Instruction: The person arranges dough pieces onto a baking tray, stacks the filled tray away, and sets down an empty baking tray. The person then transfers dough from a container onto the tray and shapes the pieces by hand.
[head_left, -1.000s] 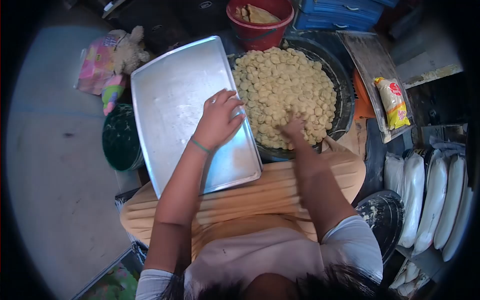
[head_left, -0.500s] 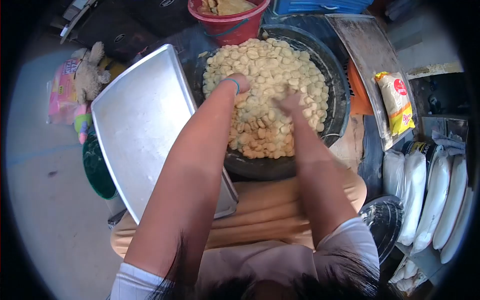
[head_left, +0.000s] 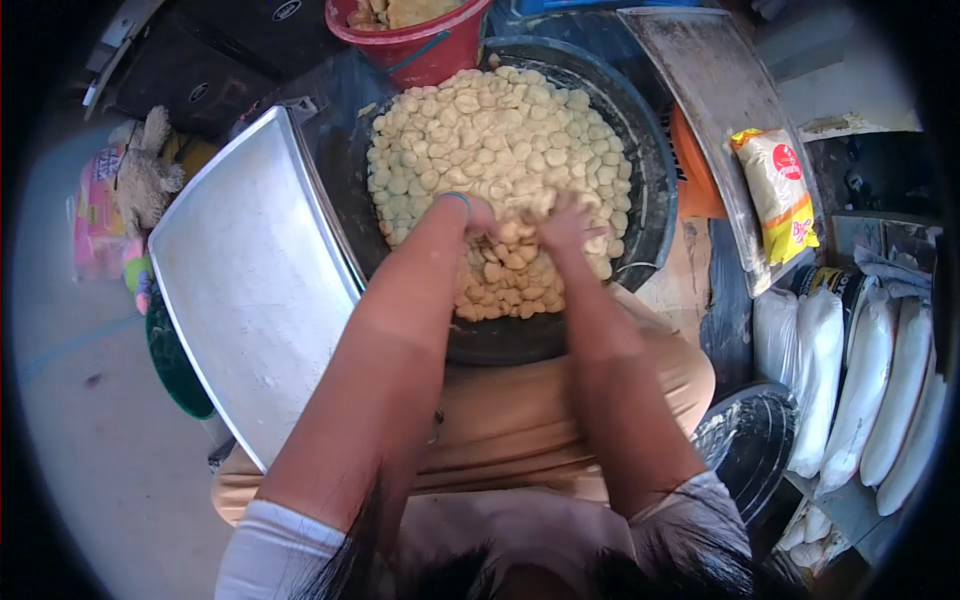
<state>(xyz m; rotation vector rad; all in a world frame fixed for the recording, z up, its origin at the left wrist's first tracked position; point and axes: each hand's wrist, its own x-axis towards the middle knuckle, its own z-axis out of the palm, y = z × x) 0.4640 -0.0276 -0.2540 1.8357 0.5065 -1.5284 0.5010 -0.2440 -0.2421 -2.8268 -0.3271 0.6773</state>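
A large black tub [head_left: 655,200] in front of me holds a heap of small, pale, rounded dough-like pieces [head_left: 500,130]. Browner pieces [head_left: 510,290] lie on the side nearest me. My left hand [head_left: 478,215], with a teal band at its wrist, dips into the heap near its middle, and its fingertips are hidden among the pieces. Just to the right, my right hand [head_left: 568,222] rests on the heap with its fingers spread, slightly blurred. A few pieces sit in the gap between both hands.
A metal tray [head_left: 250,280] leans at the left of the tub. Behind stands a red bucket [head_left: 410,45]. To the right are a worn board [head_left: 700,70] with a yellow-and-white packet [head_left: 775,195], long white bags [head_left: 870,390] and a black basin [head_left: 750,440].
My left hand has come toward me and to the right, closer to my right hand. My right hand has also drawn slightly toward me. The whole view has shifted a little.
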